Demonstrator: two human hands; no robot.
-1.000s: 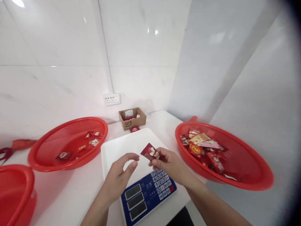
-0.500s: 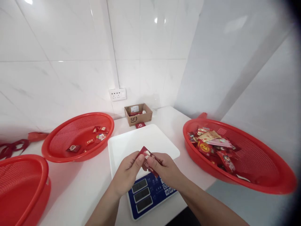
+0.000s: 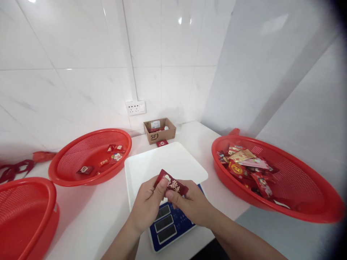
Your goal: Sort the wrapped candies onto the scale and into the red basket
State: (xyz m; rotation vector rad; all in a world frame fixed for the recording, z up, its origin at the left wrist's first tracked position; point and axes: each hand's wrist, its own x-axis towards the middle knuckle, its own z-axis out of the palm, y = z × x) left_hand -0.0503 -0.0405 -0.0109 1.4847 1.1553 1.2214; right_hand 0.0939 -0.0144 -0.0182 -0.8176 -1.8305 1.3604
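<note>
A dark red packet with pale lettering (image 3: 175, 185) is held between both hands, above the front of a white scale. My left hand (image 3: 148, 200) pinches its left end with the thumb on top. My right hand (image 3: 193, 202) grips the right end, thumb along the lower edge. Beneath them lie the scale's white plate (image 3: 162, 159) and its blue panel (image 3: 173, 234) with three dark displays, partly covered by my right hand.
A red basket (image 3: 303, 180) heaped with packets stands at right. Another red basket (image 3: 70, 159) with several packets is at left, a third (image 3: 35, 231) nearer. A cardboard box (image 3: 165, 136) and a red packet (image 3: 162, 143) sit behind the scale.
The packet has turned between my fingers, so its lettering now shows and it lies more level. My right hand has shifted slightly down.
</note>
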